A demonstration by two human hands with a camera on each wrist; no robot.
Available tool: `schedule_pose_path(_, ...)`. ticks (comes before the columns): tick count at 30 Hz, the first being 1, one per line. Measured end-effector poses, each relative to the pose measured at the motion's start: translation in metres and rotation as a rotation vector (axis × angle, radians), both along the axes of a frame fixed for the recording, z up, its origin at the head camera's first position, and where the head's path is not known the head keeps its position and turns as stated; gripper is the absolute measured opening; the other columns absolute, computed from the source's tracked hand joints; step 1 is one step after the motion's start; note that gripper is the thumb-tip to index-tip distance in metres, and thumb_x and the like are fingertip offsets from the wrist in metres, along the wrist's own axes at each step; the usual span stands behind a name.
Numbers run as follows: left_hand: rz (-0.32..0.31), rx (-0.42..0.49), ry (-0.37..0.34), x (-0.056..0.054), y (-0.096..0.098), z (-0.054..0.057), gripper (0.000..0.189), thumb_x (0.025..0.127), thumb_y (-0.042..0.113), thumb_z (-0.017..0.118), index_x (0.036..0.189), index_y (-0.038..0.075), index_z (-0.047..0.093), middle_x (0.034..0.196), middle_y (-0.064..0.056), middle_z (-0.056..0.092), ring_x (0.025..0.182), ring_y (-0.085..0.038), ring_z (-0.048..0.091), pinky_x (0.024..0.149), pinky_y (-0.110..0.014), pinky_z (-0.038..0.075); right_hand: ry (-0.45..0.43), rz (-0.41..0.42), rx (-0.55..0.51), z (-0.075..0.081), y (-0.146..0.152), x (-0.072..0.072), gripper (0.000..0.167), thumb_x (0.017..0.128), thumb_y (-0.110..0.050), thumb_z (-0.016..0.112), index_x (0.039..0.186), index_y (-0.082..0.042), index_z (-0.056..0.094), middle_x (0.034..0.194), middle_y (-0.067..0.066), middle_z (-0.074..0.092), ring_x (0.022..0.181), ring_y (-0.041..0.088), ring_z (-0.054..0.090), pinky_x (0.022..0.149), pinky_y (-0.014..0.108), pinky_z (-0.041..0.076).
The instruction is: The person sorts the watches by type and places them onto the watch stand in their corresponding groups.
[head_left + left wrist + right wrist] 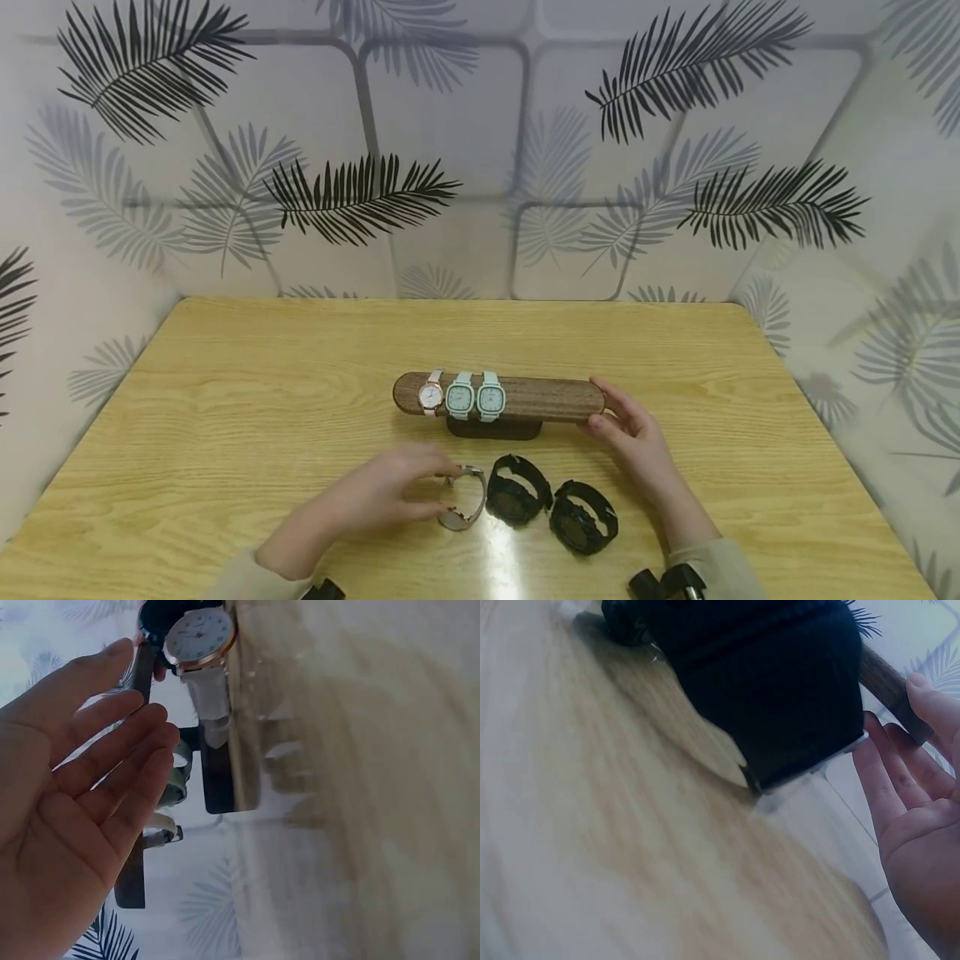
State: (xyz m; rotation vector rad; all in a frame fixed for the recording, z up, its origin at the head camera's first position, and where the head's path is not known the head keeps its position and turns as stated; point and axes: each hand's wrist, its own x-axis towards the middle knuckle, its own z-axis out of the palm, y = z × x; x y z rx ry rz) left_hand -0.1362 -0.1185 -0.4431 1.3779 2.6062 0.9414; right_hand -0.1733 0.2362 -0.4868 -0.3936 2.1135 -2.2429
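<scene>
A wooden watch stand stands mid-table, its bar raised on a dark base. Round the left part of the bar sit a small round-faced watch and two mint-green square watches, one beside the other. My right hand holds the bar's right end between thumb and fingers. In front of the stand, a white-strapped wristwatch with a rose-gold rim lies on its side. Beside it, my left hand reaches in with its thumb and fingers spread apart; the left wrist view shows the fingers nearly straight.
Two black watches lie right of the white-strapped one, the first nearly touching the second. Wood-grain tabletop extends to both sides. Behind it hangs a leaf-patterned backdrop.
</scene>
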Motion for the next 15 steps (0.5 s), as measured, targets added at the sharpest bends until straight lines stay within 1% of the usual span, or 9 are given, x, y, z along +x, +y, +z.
schedule_pose_path(3, -0.008, -0.051, -0.015, 0.002, 0.003, -0.004, 0.036, 0.084, 0.02, 0.074, 0.115, 0.006, 0.066, 0.114, -0.001, 0.064, 0.106, -0.014, 0.058, 0.097, -0.03, 0.047, 0.011, -0.002, -0.005, -0.001, 0.0, 0.001, 0.053, 0.094, 0.002, 0.057, 0.143, -0.001, 0.039, 0.136, 0.014, 0.049, 0.108, 0.021, 0.061, 0.09, 0.04, 0.052)
schedule_pose_path(4, -0.011, -0.065, -0.009, 0.002, 0.005, -0.005, 0.035, 0.084, 0.021, 0.074, 0.115, 0.006, 0.066, 0.114, 0.0, 0.064, 0.106, -0.014, 0.058, 0.097, -0.03, 0.047, 0.014, -0.001, -0.006, -0.001, 0.0, 0.001, 0.053, 0.094, 0.002, 0.057, 0.143, 0.0, 0.039, 0.135, 0.013, 0.05, 0.108, 0.021, 0.061, 0.09, 0.04, 0.052)
schedule_pose_path(6, -0.021, -0.077, -0.012, 0.003, 0.007, -0.006, 0.034, 0.083, 0.022, 0.074, 0.113, 0.007, 0.067, 0.111, 0.001, 0.064, 0.105, -0.012, 0.058, 0.097, -0.029, 0.047, 0.017, 0.0, -0.013, 0.0, 0.0, 0.001, 0.053, 0.094, 0.002, 0.057, 0.143, 0.0, 0.039, 0.134, 0.011, 0.051, 0.108, 0.021, 0.061, 0.09, 0.04, 0.052)
schedule_pose_path(9, -0.032, -0.093, -0.018, 0.004, 0.011, -0.006, 0.029, 0.083, 0.021, 0.074, 0.109, 0.009, 0.067, 0.106, 0.003, 0.064, 0.1, -0.009, 0.057, 0.094, -0.026, 0.047, 0.016, 0.0, -0.015, 0.0, 0.0, 0.0, 0.053, 0.094, 0.002, 0.057, 0.143, 0.0, 0.038, 0.134, 0.01, 0.051, 0.109, 0.02, 0.06, 0.09, 0.039, 0.052)
schedule_pose_path(15, -0.031, -0.12, -0.044, 0.004, 0.016, -0.006, 0.018, 0.084, 0.019, 0.072, 0.1, 0.011, 0.069, 0.096, 0.005, 0.065, 0.09, -0.005, 0.056, 0.085, -0.02, 0.049, 0.007, 0.005, -0.019, 0.0, 0.0, 0.0, 0.053, 0.094, 0.002, 0.056, 0.144, -0.001, 0.038, 0.135, 0.012, 0.049, 0.11, 0.021, 0.06, 0.09, 0.04, 0.052)
